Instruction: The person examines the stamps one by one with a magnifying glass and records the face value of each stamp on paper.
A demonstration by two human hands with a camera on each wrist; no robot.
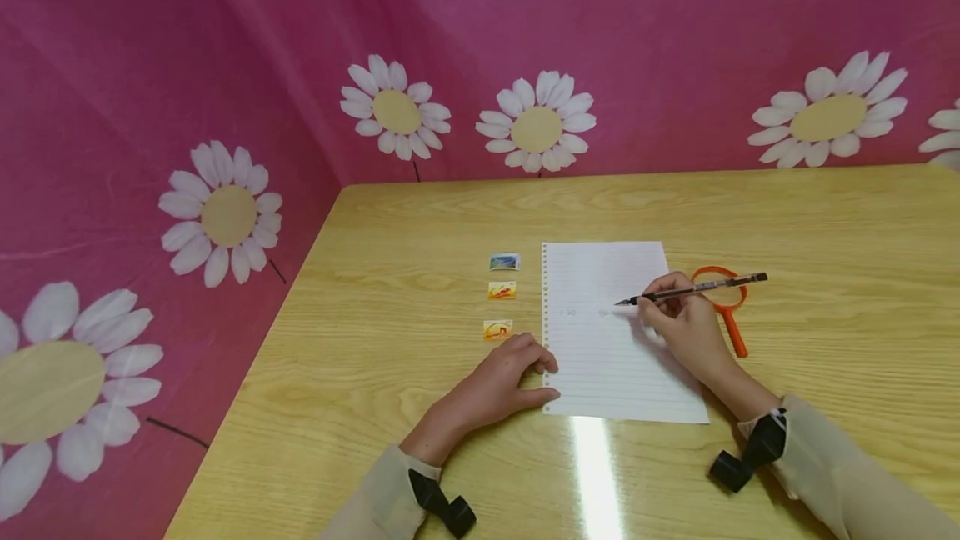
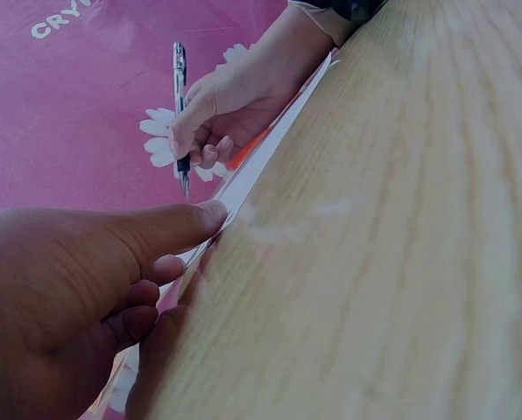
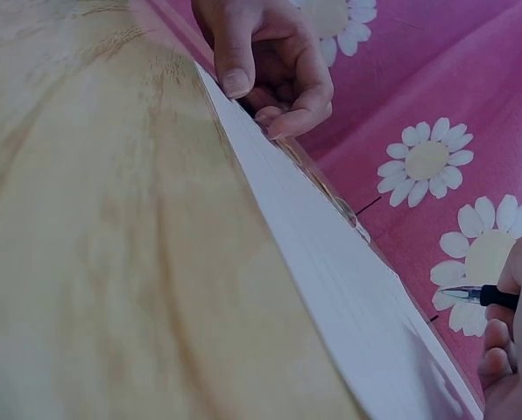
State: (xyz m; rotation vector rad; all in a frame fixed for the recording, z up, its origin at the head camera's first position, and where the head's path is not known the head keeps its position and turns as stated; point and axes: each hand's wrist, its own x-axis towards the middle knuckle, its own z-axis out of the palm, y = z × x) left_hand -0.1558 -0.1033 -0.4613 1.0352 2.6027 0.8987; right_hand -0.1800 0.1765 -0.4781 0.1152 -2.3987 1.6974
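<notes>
A sheet of lined, hole-punched paper [image 1: 615, 373] lies on the table, with a few faint marks near its middle. My right hand [image 1: 690, 332] pinches a pen [image 1: 723, 282] between thumb and fingers, its tip just over the sheet. In the left wrist view that pen [image 2: 179, 87] stands nearly upright and looks raised off the paper. The thumb and fingertips of my left hand [image 1: 498, 377] rest at the sheet's left edge, fingers loosely bent. Left of the sheet lie three small stamp-like pictures: a blue-green one [image 1: 505, 262], a yellow one [image 1: 502, 291] and another yellow one [image 1: 498, 330].
An orange-red magnifying glass [image 1: 735, 333] lies right of the sheet, partly behind my right hand. The wooden table [image 1: 360, 273] meets a pink cloth [image 1: 645, 32] with white daisies at the back and left. Light glares off the tabletop below the paper.
</notes>
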